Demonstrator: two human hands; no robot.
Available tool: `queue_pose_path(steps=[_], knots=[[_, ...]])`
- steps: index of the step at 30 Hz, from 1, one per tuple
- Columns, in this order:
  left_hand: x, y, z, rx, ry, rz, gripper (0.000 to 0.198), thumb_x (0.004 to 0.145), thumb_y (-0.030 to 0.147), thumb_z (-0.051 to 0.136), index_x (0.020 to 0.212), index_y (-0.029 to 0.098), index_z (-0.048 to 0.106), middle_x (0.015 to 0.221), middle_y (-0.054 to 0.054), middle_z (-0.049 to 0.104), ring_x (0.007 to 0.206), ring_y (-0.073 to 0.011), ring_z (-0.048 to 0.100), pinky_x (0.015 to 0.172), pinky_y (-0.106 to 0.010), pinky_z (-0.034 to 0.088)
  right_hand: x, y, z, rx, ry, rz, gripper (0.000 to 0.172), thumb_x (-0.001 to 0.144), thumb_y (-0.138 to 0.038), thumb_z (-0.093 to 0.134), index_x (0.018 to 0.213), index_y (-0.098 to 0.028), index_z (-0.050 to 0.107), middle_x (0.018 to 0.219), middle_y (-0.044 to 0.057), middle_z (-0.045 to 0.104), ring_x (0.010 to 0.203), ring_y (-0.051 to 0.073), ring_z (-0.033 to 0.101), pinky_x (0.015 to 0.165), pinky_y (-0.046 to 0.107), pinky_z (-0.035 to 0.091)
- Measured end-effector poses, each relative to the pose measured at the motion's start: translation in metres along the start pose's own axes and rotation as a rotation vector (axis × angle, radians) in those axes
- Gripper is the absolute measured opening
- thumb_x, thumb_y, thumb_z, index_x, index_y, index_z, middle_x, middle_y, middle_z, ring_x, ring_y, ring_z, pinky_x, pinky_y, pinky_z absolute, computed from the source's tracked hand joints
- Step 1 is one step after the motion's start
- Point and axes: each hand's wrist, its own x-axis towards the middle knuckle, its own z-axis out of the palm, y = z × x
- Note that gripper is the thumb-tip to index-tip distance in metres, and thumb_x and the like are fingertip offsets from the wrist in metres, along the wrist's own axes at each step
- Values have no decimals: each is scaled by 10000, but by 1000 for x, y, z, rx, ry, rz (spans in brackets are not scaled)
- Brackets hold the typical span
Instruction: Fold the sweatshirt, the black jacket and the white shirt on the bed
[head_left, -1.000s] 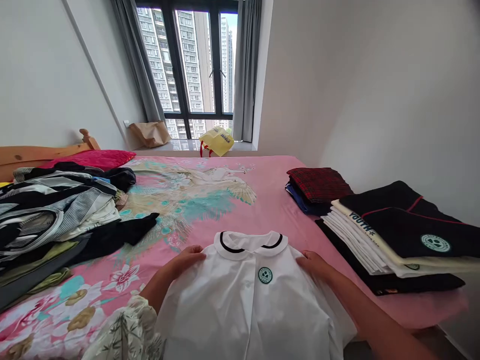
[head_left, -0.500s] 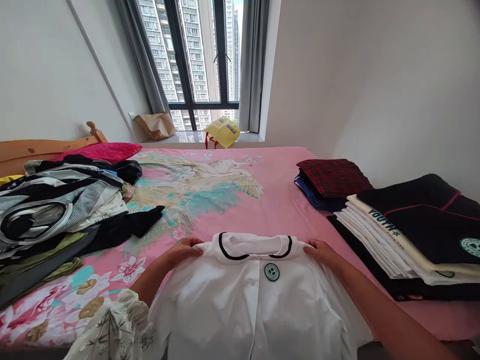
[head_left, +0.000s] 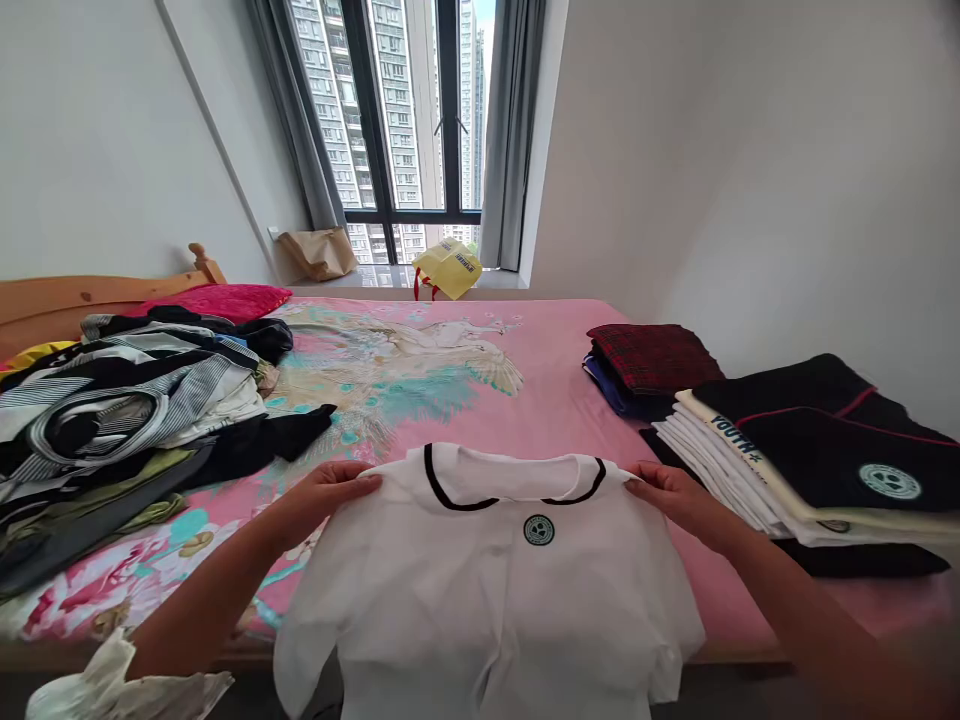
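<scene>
A white shirt (head_left: 450, 590) hangs spread between my two hands at the near edge of the bed. Its round collar has black trim, and a dark green round badge (head_left: 538, 530) sits on the chest. My left hand (head_left: 337, 488) pinches the shirt at the shoulder left of the collar. At the opposite shoulder, my right hand (head_left: 667, 492) grips the fabric between thumb and fingers. The lower part of the shirt runs out of the picture at the bottom.
A loose heap of clothes (head_left: 142, 400) lies on the bed (head_left: 450, 420) at left. Folded clothes (head_left: 795, 450) are stacked at right, with a folded red plaid garment (head_left: 652, 358) behind them. A yellow bag (head_left: 448, 268) and a brown paper bag (head_left: 319, 254) rest by the window.
Both hands have moved further apart and slightly up, stretching the shirt wider across the shoulders. The collar has risen a little. The view has shifted slightly.
</scene>
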Motion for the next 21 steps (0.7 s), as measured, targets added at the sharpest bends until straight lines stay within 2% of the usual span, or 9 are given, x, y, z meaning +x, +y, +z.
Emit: queue_pose_path(steps=[3,6,10,15,18,21], knots=[[-23,12,3,-3,68,18,338,664,463,717,834,173,685,706,-17,663,608,-158,592,532,-234,452,-31,-26,-7,-63,42,-90,365,789,-510,555,912,-172,619,848,47,623,765,193,562,676,282,451],[-49,29,8,42,127,50,322,650,481,722,767,185,675,629,8,641,540,-144,571,473,-221,437,-65,-55,-11,-125,113,-181,283,812,-415,525,941,-185,628,851,44,621,774,185,544,673,268,438],[-91,57,15,86,216,117,329,628,496,731,731,192,657,553,34,605,480,-118,534,433,-201,412,-113,-95,-8,-200,223,-266,201,804,-311,451,826,-179,601,694,1,525,637,130,462,549,217,366],[-137,88,19,85,306,266,359,603,490,749,793,206,642,601,37,619,529,-124,556,462,-210,456,-167,-144,-1,-213,247,-360,346,790,-505,535,836,-168,598,693,5,520,611,118,457,505,205,363],[-164,108,26,164,299,337,390,614,518,733,794,189,624,599,38,606,512,-117,550,440,-205,447,-193,-170,-3,-204,314,-408,413,752,-572,588,859,-174,612,697,12,553,597,118,478,481,207,378],[-200,137,32,320,336,404,464,608,540,729,850,154,639,657,-1,640,542,-144,588,459,-236,472,-218,-200,-10,-144,422,-457,407,727,-567,638,880,-190,628,685,17,572,561,116,498,443,214,387]])
